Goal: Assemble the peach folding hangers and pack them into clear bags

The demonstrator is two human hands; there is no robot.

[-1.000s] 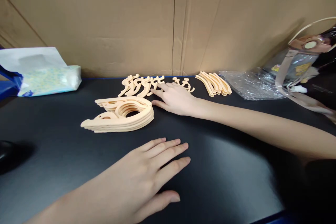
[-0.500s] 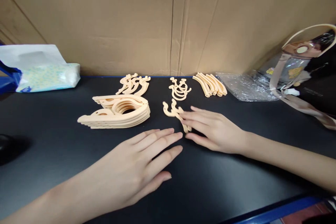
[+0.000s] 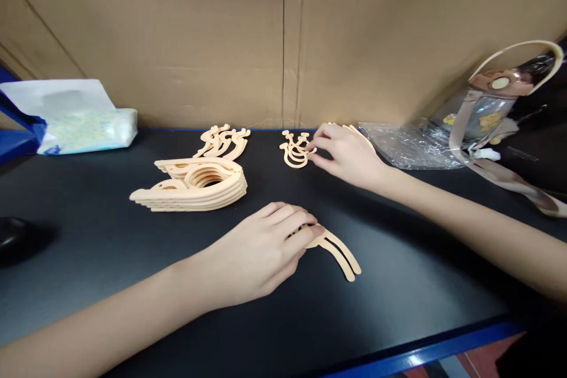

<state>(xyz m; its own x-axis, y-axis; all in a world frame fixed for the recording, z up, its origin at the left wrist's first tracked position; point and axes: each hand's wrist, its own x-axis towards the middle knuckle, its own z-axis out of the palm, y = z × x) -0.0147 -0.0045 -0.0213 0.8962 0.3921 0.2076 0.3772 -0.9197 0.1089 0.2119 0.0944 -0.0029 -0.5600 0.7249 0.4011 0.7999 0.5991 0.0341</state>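
Steadying two curved pieces (image 3: pixel 339 251) with the left hand (image 3: pixel 266 242) while the right hand (image 3: pixel 348 156) is at the small hooks (image 3: pixel 293 157).
The left grip is curled over one end of the pair, the tails lying side by side on the worktop (image 3: pixel 411 271), probably to keep them together; whether the right grip has closed on a hook, I cannot tell. Hooks and hanger stack (image 3: pixel 217 198) sit apart, seemingly grouped by shape for easy picking.
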